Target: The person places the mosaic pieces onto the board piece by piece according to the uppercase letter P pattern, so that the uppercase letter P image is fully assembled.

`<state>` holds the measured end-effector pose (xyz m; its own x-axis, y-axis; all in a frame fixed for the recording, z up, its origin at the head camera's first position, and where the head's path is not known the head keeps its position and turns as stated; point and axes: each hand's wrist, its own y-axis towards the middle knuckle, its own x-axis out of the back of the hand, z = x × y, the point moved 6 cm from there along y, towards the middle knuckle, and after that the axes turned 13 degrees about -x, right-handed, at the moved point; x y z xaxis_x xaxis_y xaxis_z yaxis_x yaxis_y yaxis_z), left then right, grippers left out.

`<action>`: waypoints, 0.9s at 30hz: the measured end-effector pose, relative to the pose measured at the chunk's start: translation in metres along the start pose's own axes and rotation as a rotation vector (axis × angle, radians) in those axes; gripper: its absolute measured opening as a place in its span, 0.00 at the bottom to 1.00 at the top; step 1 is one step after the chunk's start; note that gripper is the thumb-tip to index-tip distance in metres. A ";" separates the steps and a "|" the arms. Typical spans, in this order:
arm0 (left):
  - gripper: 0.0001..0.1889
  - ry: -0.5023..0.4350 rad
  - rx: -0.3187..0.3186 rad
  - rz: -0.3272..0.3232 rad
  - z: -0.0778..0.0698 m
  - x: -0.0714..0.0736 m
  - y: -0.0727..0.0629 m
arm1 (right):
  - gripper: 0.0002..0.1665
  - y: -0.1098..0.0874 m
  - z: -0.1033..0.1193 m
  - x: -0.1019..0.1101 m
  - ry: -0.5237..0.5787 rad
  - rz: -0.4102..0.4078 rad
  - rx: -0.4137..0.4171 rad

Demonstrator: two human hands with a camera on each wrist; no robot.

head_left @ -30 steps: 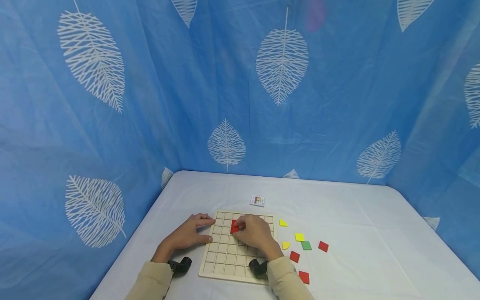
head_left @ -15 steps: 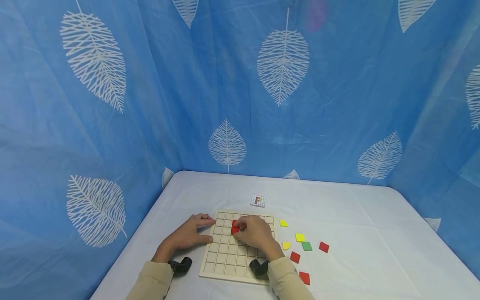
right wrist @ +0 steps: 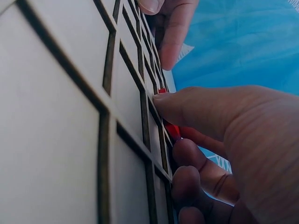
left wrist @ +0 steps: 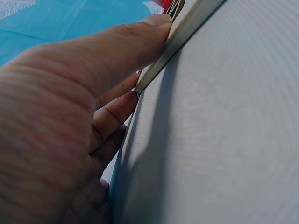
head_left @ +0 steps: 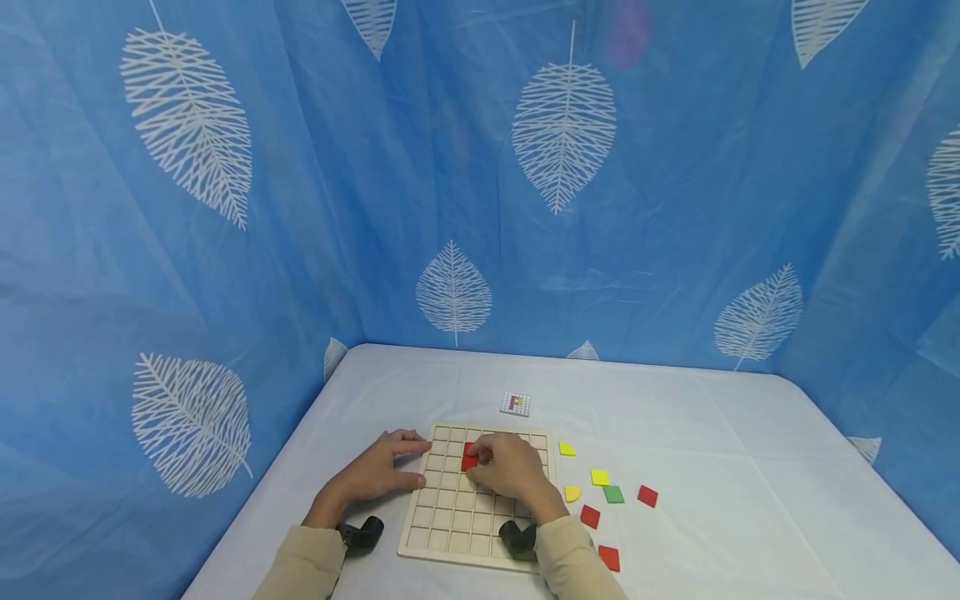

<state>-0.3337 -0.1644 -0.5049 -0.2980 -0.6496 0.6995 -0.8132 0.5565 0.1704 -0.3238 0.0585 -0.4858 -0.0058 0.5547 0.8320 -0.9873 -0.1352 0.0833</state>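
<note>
A pale wooden grid board (head_left: pixel 453 521) lies on the white table, its square cells divided by thin ridges. In its upper part, red square tiles (head_left: pixel 468 462) show beside the fingertips of my right hand (head_left: pixel 512 468). The thumb and index finger hold a red tile (right wrist: pixel 172 130) at the grid, though the fingers hide much of it. My left hand (head_left: pixel 378 467) rests at the board's left edge (left wrist: pixel 180 35). Its thumb touches the rim, and the other fingers reach along the side, fairly straight.
Right of the board lie loose tiles: yellow quarter-rounds (head_left: pixel 567 449), a yellow square (head_left: pixel 599 477), a green square (head_left: pixel 613 494) and several red pieces (head_left: pixel 647 496). Behind the board sits a small card (head_left: pixel 515 404) with a coloured grid pattern. Blue leaf-print cloth (head_left: pixel 637 275) hangs around the table.
</note>
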 end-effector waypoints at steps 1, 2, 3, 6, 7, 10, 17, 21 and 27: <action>0.35 0.002 -0.002 -0.002 0.000 0.000 0.000 | 0.12 0.000 0.000 0.000 -0.001 0.001 -0.002; 0.35 0.002 -0.003 -0.002 0.000 0.000 0.000 | 0.12 0.000 0.000 0.000 -0.001 0.002 -0.003; 0.35 0.002 -0.004 -0.003 0.000 0.000 0.000 | 0.12 0.000 0.000 0.000 -0.002 0.003 -0.006; 0.35 0.006 -0.003 -0.001 -0.001 0.000 0.000 | 0.12 0.000 0.000 0.000 0.001 0.006 -0.010; 0.34 0.006 -0.002 -0.003 -0.001 0.000 0.000 | 0.12 0.000 0.000 0.001 0.001 0.006 -0.011; 0.34 0.007 0.003 -0.002 -0.001 0.000 0.000 | 0.12 0.000 0.000 0.001 0.002 0.008 -0.010; 0.34 0.001 0.005 -0.004 -0.004 0.000 -0.001 | 0.12 -0.001 -0.001 0.000 0.008 0.015 -0.011; 0.34 0.008 -0.001 -0.004 -0.004 0.000 0.000 | 0.12 -0.001 0.000 0.000 0.012 0.020 -0.009; 0.34 0.006 0.003 -0.008 -0.003 0.000 0.000 | 0.11 0.000 0.000 0.001 0.012 0.014 0.004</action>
<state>-0.3325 -0.1626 -0.5020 -0.2880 -0.6510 0.7024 -0.8172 0.5494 0.1741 -0.3233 0.0592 -0.4849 -0.0218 0.5628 0.8263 -0.9864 -0.1468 0.0740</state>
